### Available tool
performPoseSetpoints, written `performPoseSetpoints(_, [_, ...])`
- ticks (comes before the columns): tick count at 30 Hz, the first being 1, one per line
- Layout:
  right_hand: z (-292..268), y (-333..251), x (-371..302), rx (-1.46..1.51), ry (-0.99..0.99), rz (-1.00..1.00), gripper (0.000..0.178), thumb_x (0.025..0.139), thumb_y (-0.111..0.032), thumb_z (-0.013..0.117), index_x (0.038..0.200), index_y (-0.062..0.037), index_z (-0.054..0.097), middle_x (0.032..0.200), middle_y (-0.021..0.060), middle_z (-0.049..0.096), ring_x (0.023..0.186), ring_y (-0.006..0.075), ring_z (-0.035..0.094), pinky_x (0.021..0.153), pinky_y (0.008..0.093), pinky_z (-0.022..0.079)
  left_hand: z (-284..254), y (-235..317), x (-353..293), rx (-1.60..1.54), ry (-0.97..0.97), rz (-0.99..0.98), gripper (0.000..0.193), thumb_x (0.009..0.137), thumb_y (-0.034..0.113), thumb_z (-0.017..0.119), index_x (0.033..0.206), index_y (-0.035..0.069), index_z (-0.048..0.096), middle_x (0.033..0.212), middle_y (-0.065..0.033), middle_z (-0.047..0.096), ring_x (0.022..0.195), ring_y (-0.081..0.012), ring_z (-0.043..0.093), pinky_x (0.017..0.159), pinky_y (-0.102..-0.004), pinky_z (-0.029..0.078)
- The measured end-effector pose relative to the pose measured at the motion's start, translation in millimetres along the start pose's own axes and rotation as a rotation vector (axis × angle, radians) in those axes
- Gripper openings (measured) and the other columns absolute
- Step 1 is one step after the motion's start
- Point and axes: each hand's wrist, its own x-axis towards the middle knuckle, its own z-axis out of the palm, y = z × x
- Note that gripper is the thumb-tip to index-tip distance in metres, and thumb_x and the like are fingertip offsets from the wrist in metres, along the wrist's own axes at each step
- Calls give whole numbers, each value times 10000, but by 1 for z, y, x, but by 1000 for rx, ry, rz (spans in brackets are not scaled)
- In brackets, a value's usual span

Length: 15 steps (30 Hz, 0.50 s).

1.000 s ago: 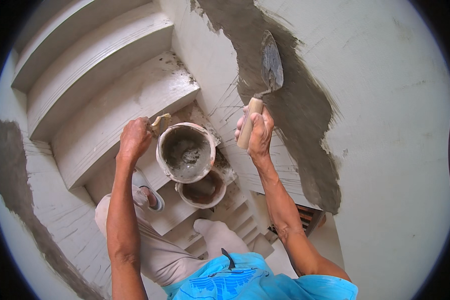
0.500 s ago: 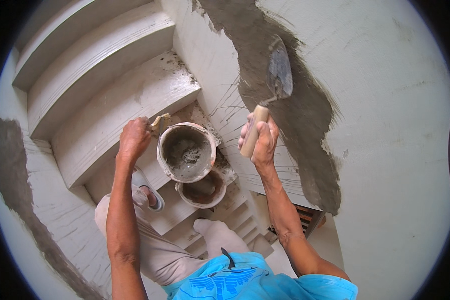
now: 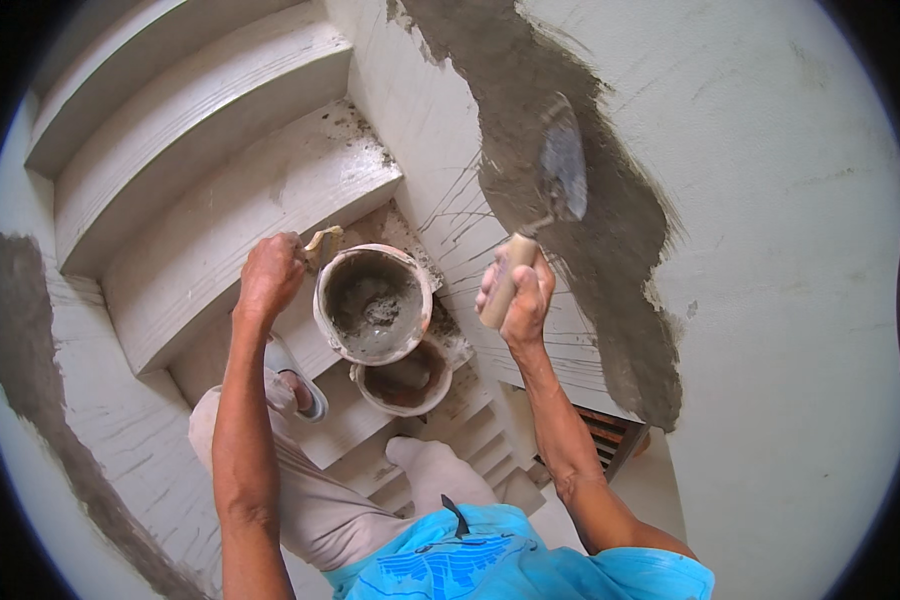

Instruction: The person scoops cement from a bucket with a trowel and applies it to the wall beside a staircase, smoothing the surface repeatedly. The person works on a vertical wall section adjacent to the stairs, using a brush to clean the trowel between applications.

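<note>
My right hand is wrapped round the wooden handle of a trowel. Its metal blade points up and away, over the wet grey mortar band on the right wall; whether it touches is unclear, as it is slightly blurred. At the left, my left hand is closed on the handle of a bucket, a yellowish bit showing beyond the fist. Grey mortar lies inside this bucket. Partly hidden below it, a second bucket has some grey residue inside.
Pale curved stairs rise at the far left, and lower steps go down beneath me. Another mortar band runs along the left wall. My sandalled foot rests on a step near the buckets. A dark slatted frame stands at lower right.
My right hand and the trowel have shifted slightly, the blade moving a little nearer to me and to the right. The left hand and the bucket look unchanged.
</note>
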Motion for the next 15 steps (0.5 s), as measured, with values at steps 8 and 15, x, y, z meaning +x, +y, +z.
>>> performPoseSetpoints(8, [16,-1,55,-50,3,-9,506,956,-486,525,1067,8,537,676,62,572,502,132,574,419,286,489,-2,7,1,15,-51,-37,223,808,14,534,968,-14,687,949,-282,684,952,-458,652,852,-541,497])
performPoseSetpoints(15, [1,-3,15,76,86,-58,530,938,-513,541,1070,0,531,676,95,563,491,168,572,414,299,497,-7,-1,0,9,-48,-82,236,806,10,538,982,-3,695,966,-275,689,960,-454,655,851,-536,502])
